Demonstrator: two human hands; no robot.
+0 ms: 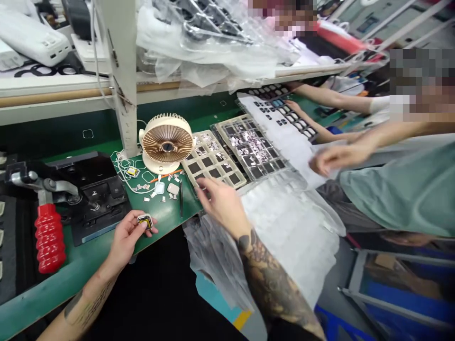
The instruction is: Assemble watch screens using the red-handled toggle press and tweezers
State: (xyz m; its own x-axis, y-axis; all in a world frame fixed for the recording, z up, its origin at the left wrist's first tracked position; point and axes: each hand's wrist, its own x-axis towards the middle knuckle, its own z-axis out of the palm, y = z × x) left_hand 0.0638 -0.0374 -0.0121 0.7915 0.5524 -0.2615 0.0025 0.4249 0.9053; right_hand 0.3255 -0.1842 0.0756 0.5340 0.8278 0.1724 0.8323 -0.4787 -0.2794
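Press: at far left on the green bench point(167, 227) sits a black press point(101, 199) with a metal lever point(42, 182) and a red ribbed handle point(50, 237)

Left hand: the left hand point(128, 237), at the near edge of the bench, is closed on a small square part point(145, 221) with a yellow rim, pinching it between thumb and fingers

Bench clutter: past that hand lie white cables point(122, 173), paper scraps point(152, 187), an orange-handled tool point(163, 176) and tweezers point(181, 199), with a cream fan point(166, 144) behind them

Right hand: the right hand point(223, 201) is open, its fingers point(204, 187) spread and holding nothing, right by the near corner of a beige tray point(184, 166); whether they touch it, I cannot tell

Trays: a 2nd beige tray point(222, 124) to the right holds shiny pieces, and a sheet of clear plastic point(291, 227) spreads nearer

Others: at right, 2 co-workers reach in, 1 hand point(339, 158) above the plastic, another point(293, 106) at a black tray point(270, 97)

Risk: the small part could slip from the pinch and fall off the near edge; a careless sweep of the right hand could knock the tray and scatter its contents
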